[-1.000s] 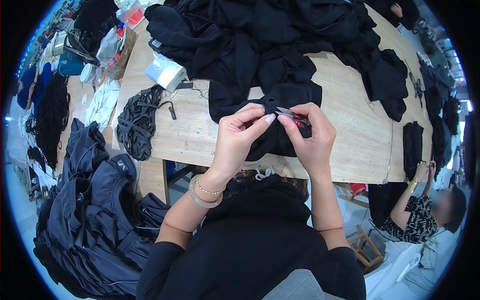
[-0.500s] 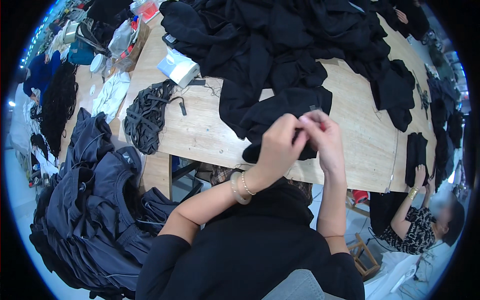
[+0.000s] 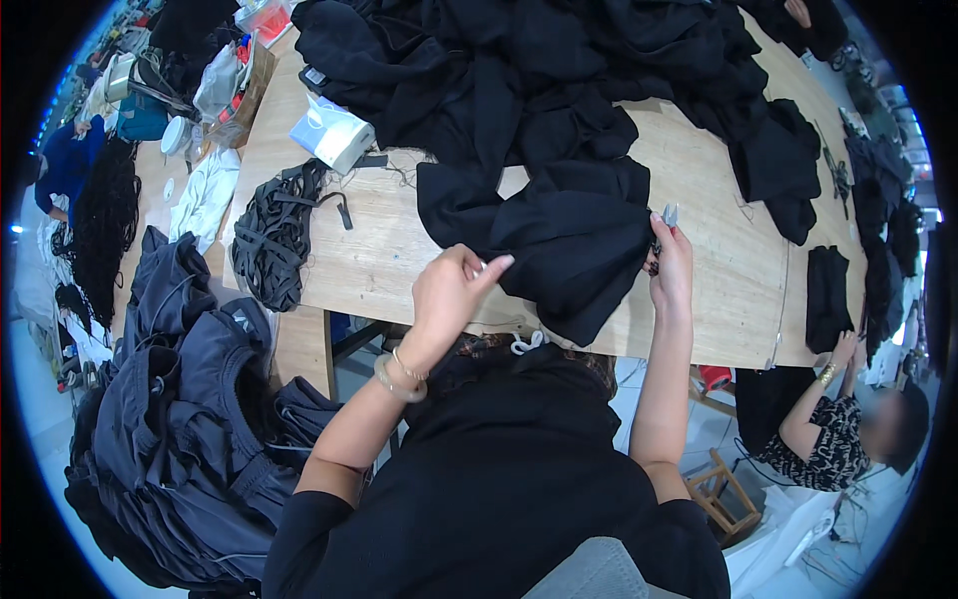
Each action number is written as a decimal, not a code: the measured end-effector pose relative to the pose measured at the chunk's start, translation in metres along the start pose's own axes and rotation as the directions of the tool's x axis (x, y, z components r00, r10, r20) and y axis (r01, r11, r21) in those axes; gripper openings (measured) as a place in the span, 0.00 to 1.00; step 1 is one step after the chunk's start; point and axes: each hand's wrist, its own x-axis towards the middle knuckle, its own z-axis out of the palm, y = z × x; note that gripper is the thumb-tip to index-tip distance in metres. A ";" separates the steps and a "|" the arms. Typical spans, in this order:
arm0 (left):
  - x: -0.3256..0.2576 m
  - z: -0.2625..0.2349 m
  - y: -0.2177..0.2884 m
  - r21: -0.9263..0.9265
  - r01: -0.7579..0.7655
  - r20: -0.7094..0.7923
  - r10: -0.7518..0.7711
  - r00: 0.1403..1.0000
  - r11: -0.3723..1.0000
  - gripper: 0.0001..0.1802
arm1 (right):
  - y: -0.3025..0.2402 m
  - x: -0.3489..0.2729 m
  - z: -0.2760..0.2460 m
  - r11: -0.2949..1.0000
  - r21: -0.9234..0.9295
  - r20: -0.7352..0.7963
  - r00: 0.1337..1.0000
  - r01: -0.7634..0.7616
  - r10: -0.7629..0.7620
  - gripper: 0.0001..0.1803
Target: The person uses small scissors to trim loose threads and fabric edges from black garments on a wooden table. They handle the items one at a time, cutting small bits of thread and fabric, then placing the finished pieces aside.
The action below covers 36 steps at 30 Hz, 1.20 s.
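A black garment (image 3: pixel 569 235) lies on the wooden table (image 3: pixel 379 260) in front of me, one fold hanging over the near edge. My left hand (image 3: pixel 454 290) hovers at the garment's left edge, fingers loosely curled, holding nothing I can see. My right hand (image 3: pixel 671 260) is at the garment's right edge, closed around small metal thread snips (image 3: pixel 669 215) whose tips stick up above my fingers.
More black garments (image 3: pixel 519 60) are heaped across the far side of the table. A coil of black straps (image 3: pixel 274 235) and a white box (image 3: pixel 332 135) lie at the left. Dark blue garments (image 3: pixel 180 399) are piled beside the table. A seated person (image 3: pixel 838 419) works at the right.
My hands were together over the garment near the table edge. They have since parted: the left drew back to the left, the right moved out to the right with the snips.
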 end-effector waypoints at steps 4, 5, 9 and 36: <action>0.033 0.011 -0.027 -0.577 0.145 0.040 -0.150 0.988 0.804 0.17 | -0.014 -0.005 0.007 0.996 -0.067 0.005 0.998 0.065 -0.065 0.09; 0.040 0.010 -0.026 -0.755 0.111 0.021 -0.146 0.989 0.646 0.16 | -0.019 -0.005 0.006 0.995 -0.045 0.015 0.996 0.088 -0.087 0.09; 0.062 -0.018 -0.010 -0.892 0.020 -0.087 -0.214 0.973 0.452 0.11 | -0.038 -0.009 0.001 0.991 -0.012 0.028 0.991 0.131 -0.131 0.10; 0.298 -0.203 -0.146 0.109 0.462 -0.654 -0.287 0.700 0.880 0.14 | -0.164 0.138 -0.059 0.664 -0.634 0.106 0.895 0.396 -0.433 0.13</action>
